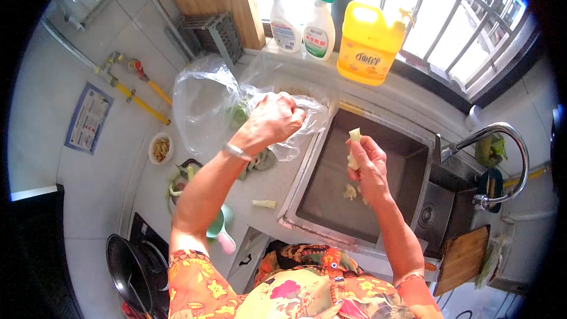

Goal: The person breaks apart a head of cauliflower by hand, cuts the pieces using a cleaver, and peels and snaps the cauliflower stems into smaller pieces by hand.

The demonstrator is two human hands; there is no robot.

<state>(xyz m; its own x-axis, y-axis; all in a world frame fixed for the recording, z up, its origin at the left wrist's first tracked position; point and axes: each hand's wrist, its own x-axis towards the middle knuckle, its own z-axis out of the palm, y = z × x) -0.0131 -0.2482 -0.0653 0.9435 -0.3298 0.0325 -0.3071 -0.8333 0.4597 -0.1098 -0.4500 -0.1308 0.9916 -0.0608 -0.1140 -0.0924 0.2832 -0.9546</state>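
Note:
My left hand [273, 120] is closed on a clear plastic bag [204, 109] on the counter left of the sink; something green [238, 116] shows through the plastic. Over the sink [323, 186], my right hand [372, 168] grips a pale vegetable stalk [355, 136], its cut end pointing up. Pale vegetable bits [349, 192] lie on the sink floor under that hand. Another pale stalk piece [264, 204] rests on the counter near the sink's left rim. A crumpled grey-green cloth-like thing [263, 160] lies below my left hand, partly hidden by my wrist.
Two spray bottles [319, 26] and a yellow jug [369, 44] stand on the window ledge. The faucet [514, 142] arches at the right, above a cutting board [463, 260]. A small bowl [160, 149], a green ladle-like cup [218, 224] and a wok [127, 272] are at the left.

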